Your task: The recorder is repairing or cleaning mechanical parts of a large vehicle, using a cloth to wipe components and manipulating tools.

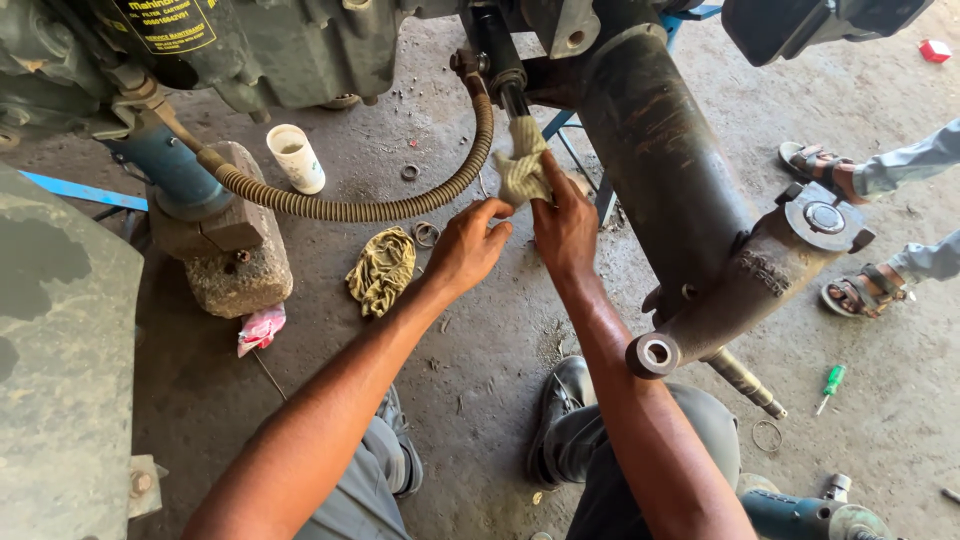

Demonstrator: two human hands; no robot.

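My right hand point(565, 225) pinches the grubby pale cloth rag point(524, 165) around the thin steel rod point(514, 100) under the corrugated hose point(400, 205), left hand point(468, 245) fingers curled beside it gripping nothing, so I'd wipe in firm twists.

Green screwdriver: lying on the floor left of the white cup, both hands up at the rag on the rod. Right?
Not quite. The green screwdriver lies on the floor far right of the white cup, near the sandalled feet. The head view shows it. The left hand and right hand are indeed at the rag on the rod.
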